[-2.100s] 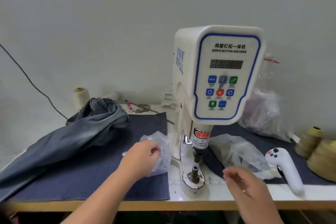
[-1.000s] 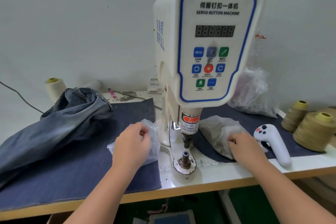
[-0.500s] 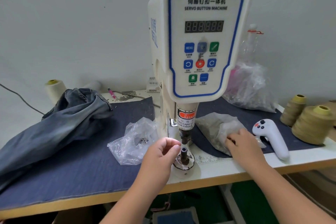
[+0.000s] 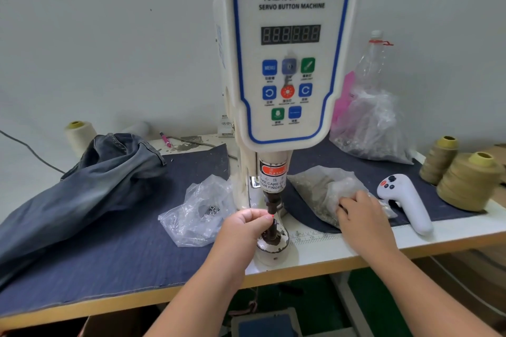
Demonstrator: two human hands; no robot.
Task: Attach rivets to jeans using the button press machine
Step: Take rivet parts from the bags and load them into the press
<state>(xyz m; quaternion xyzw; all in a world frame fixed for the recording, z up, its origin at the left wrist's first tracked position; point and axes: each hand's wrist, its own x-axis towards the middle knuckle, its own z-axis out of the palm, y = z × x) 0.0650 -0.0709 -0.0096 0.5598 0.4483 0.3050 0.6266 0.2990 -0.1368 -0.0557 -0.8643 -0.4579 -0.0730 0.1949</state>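
The white servo button machine [image 4: 284, 63] stands mid-table, its punch above the lower die [image 4: 271, 235]. My left hand [image 4: 246, 230] is at the die with fingertips pinched together; whatever small piece they hold is too small to see. My right hand [image 4: 361, 213] rests with curled fingers in a clear bag of metal pieces [image 4: 317, 189] right of the machine. Another clear bag with a few rivets [image 4: 202, 213] lies left of the die. The blue jeans [image 4: 82, 183] are heaped at the left on a dark denim mat [image 4: 123, 249].
A white handheld controller [image 4: 405, 205] lies at the right, with two olive thread cones [image 4: 465, 180] beyond it. A larger bag of hardware [image 4: 369, 128] and a plastic bottle stand behind. A cream thread cone [image 4: 79, 137] and a pink pen [image 4: 165, 139] sit at the back left.
My left hand left the left bag and moved right to the lower die, fingers pinched. My right hand moved into the right bag and stays there. The view has come closer.
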